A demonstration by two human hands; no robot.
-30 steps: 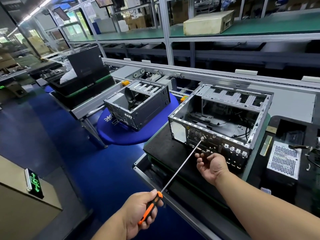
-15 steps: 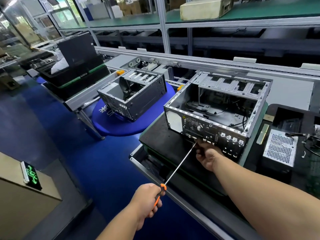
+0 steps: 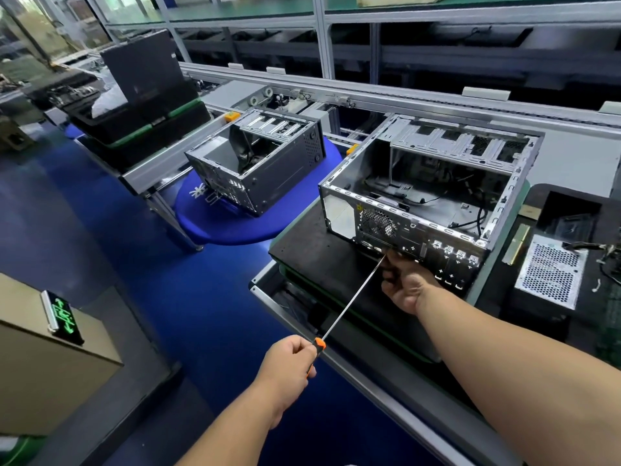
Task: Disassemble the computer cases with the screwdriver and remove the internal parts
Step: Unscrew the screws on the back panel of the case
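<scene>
An open silver computer case (image 3: 339,210) lies on a black mat (image 3: 312,253), rear panel facing me, cables loose inside. My left hand (image 3: 289,364) grips the orange-and-black handle of a long screwdriver (image 3: 353,301). Its thin shaft slants up and right to the lower edge of the case's rear panel. My right hand (image 3: 405,285) is at the tip, fingers curled round the shaft end against the panel; the tip itself is hidden by the fingers. A second stripped case (image 3: 268,176) stands on a round blue stand (image 3: 232,227) to the left.
A perforated silver power supply (image 3: 551,270) lies on the bench right of the case. A conveyor rail (image 3: 403,99) runs behind. Black trays (image 3: 141,129) are stacked at far left. A box with a green lit sign (image 3: 62,312) stands at lower left, above blue floor.
The screwdriver tip dropped from the fan grille to the panel's lower edge. My right hand rose from below and closed round the shaft end. The view moved nearer the case.
</scene>
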